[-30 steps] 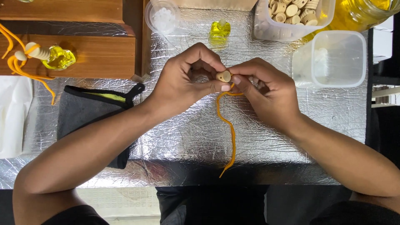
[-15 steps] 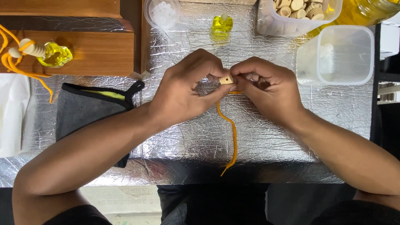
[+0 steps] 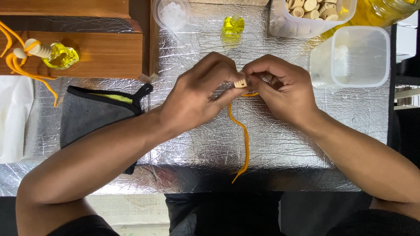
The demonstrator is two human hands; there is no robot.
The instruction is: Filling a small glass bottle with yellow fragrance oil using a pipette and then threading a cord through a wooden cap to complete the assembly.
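Two hands meet over the middle of the foil-covered bench (image 3: pixel 280 144) in the head view, the only view given. The left hand (image 3: pixel 199 94) and the right hand (image 3: pixel 284 89) both have their fingers curled closed, pinching a small ribbed wooden bead (image 3: pixel 240 83) between their fingertips. An orange cord (image 3: pixel 243 135) hangs from under the bead and runs down across the foil toward the near edge, where its loose end lies.

Just left of the left forearm lies a grey cloth (image 3: pixel 94 116) with black trim (a strip of yellow shows along its top). At the far left, a wooden block (image 3: pixel 105 52) carries a small yellow-filled bottle (image 3: pixel 61 56) with a pale cap and an orange cord looped around it.

Along the far edge stand a round clear tub (image 3: pixel 171 13) of white pieces, another small yellow bottle (image 3: pixel 232 26), and a clear box of wooden discs (image 3: pixel 306 11). Toward the far right corner sits an almost bare clear square container (image 3: pixel 361 57), with a large jar of yellow liquid (image 3: pixel 380 11) behind it. All of these are well apart from the hands.
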